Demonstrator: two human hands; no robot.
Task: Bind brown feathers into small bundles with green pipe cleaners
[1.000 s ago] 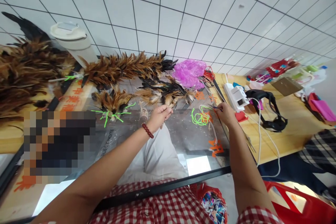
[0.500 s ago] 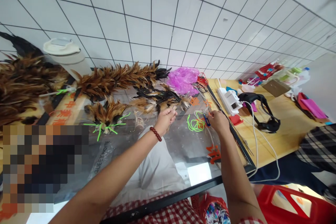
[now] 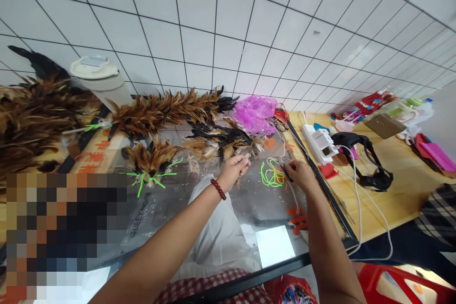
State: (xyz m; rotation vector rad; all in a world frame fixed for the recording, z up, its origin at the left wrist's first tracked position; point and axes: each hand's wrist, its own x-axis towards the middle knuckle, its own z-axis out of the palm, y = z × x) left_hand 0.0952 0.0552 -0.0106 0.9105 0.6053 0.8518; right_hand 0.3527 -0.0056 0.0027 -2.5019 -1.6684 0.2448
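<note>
My left hand, with a dark red bead bracelet, is closed at the near edge of a pile of brown and black feathers. Its fingers pinch something too small to make out, perhaps feather bits. My right hand is closed on a small blue-handled tool, mostly hidden by the fingers. Just left of it lies a tangle of neon green cord. A feather bunch with green ties spread out sits at the left. Behind it stretches a long brown feather strand.
Pink plastic lies by the tiled wall. A lidded white cup stands at the back left. To the right are a white power strip, its cable, and black headgear. A person in plaid is at the far right.
The whole view has shifted, so things appear further right and slightly lower. My left hand remains pinched near the feathers, and my right hand still holds the blue tool beside the green cord.
</note>
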